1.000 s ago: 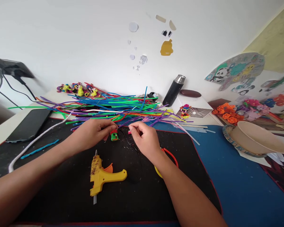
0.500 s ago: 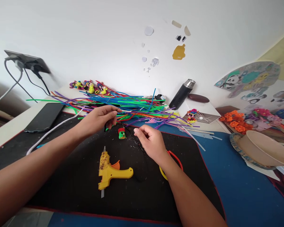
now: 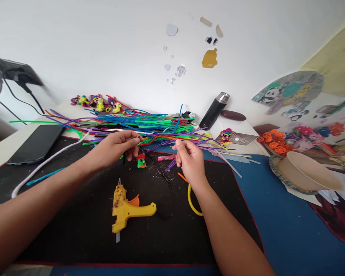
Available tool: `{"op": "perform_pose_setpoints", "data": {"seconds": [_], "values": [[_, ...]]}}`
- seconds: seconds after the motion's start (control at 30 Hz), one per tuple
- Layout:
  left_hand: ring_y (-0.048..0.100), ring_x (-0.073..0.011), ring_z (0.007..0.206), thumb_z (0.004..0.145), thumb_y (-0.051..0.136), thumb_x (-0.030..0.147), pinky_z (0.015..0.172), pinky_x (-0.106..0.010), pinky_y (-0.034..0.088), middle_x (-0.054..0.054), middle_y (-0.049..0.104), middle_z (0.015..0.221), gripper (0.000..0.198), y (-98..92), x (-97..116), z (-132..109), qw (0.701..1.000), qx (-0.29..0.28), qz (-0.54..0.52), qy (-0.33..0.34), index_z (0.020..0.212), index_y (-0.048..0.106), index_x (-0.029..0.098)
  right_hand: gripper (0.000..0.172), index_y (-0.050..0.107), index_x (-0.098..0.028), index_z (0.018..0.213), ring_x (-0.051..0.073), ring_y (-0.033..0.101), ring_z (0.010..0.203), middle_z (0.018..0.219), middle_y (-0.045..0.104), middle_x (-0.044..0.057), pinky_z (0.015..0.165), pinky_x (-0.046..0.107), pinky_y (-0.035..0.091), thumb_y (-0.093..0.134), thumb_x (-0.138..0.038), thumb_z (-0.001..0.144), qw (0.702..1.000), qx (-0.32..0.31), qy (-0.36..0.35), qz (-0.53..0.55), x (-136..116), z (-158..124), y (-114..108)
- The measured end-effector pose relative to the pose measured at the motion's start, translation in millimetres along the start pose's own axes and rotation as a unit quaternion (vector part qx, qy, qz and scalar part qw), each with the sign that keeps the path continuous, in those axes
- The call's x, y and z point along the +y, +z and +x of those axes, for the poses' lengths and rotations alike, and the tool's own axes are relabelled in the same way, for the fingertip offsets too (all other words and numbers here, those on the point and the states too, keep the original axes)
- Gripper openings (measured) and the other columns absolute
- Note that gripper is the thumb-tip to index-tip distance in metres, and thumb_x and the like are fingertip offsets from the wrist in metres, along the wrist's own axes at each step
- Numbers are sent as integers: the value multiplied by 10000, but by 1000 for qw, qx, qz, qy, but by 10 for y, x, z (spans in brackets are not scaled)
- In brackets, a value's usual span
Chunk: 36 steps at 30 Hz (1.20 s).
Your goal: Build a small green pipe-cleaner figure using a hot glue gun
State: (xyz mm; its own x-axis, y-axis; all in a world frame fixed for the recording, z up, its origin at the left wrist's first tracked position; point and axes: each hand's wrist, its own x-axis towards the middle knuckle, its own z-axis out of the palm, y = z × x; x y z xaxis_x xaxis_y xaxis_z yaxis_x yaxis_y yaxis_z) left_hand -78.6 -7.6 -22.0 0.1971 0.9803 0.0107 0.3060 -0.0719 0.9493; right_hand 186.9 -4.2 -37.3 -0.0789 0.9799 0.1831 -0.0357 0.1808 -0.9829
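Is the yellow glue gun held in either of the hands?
No, the glue gun lies alone on the black mat, apart from both hands.

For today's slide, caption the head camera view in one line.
Two hands work over colourful craft sticks, glue gun nearby.

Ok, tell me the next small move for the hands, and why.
Probably draw one stem out of the pipe cleaner pile: the left hand and right hand both pinch at its near edge, above the small green figure.

White wall (image 3: 103,38) with stickers — black mat (image 3: 74,230) on a blue table (image 3: 290,230).
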Motion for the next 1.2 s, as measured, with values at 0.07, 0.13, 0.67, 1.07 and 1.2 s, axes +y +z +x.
{"op": "perform_pose_setpoints", "data": {"seconds": [0.07, 0.13, 0.67, 1.07, 1.2], "values": [[633, -164, 550, 942, 712, 641, 572, -296, 489, -3, 737, 718, 422, 45, 33, -19, 1000, -14, -7, 2, 913, 650, 225, 486, 690, -216, 808, 111, 451, 428, 495, 457, -87, 477, 259, 368, 746, -681, 940, 1000, 13, 10, 15, 23, 25, 35], [631, -169, 541, 923, 721, 676, 547, -292, 485, -4, 730, 693, 457, 95, 71, -42, 999, -28, -19, 4, 897, 643, 226, 504, 669, -218, 777, 106, 438, 414, 492, 445, -90, 467, 257, 355, 759, -695, 915, 999, 27, 28, 38, 27, 47, 54], [615, -177, 536, 872, 739, 728, 547, -301, 482, -6, 725, 683, 507, 400, 444, -50, 996, -84, -37, 14, 935, 654, 233, 283, 761, -232, 1168, 207, 696, 822, 957, 745, 31, 711, 313, 433, 796, -415, 955, 834, -175, 120, -509, -420, -785, -935], [611, -171, 554, 879, 763, 684, 569, -303, 483, -8, 733, 706, 463, 760, 820, 145, 988, -138, -50, 40, 943, 666, 235, 337, 725, -229, 1334, 276, 770, 1016, 1186, 776, 95, 800, 343, 471, 748, -285, 1003, 772, -144, 121, -607, -412, -1003, -885], [625, -180, 565, 879, 755, 717, 596, -320, 510, -5, 731, 708, 492, 884, 864, 184, 987, -137, -68, 40, 955, 668, 239, 254, 747, -213, 1175, 216, 715, 839, 938, 756, 32, 729, 315, 431, 780, -231, 923, 815, -130, 122, -551, -342, -971, -940]]}}
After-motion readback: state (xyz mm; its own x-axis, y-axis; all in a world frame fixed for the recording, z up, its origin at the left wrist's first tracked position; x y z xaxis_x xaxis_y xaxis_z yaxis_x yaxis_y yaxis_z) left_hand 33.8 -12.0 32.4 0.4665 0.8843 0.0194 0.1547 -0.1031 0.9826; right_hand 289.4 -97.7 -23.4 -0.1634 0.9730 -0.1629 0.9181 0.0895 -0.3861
